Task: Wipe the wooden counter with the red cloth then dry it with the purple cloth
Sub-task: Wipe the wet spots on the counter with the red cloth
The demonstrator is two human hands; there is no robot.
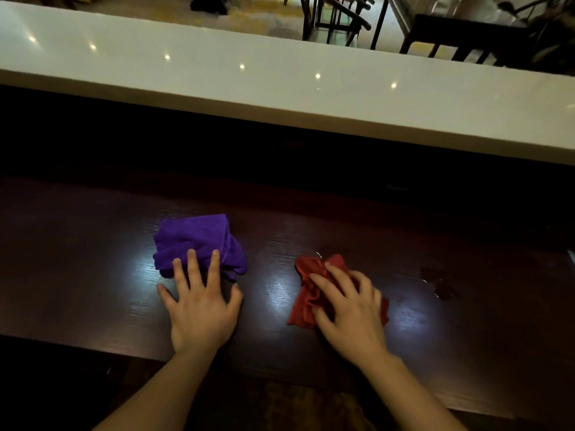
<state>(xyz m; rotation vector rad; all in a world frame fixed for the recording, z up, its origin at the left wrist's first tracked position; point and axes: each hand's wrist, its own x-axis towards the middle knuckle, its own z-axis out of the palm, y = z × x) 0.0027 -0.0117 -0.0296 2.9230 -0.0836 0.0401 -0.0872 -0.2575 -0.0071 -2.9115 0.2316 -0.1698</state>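
Note:
A dark wooden counter (93,259) runs across the lower half of the view. On it lies a bunched purple cloth (196,241), left of centre. My left hand (202,309) rests flat with fingers spread, its fingertips on the near edge of the purple cloth. A crumpled red cloth (306,293) lies to the right. My right hand (348,309) presses down on it, fingers curled over the fabric. A small wet patch (441,287) shines on the wood to the right of the red cloth.
A long white raised ledge (280,88) runs behind the counter, above a dark recess. Beyond it stand dark wooden chairs (336,17) on a pale floor. The counter's near edge (77,343) lies close to my forearms.

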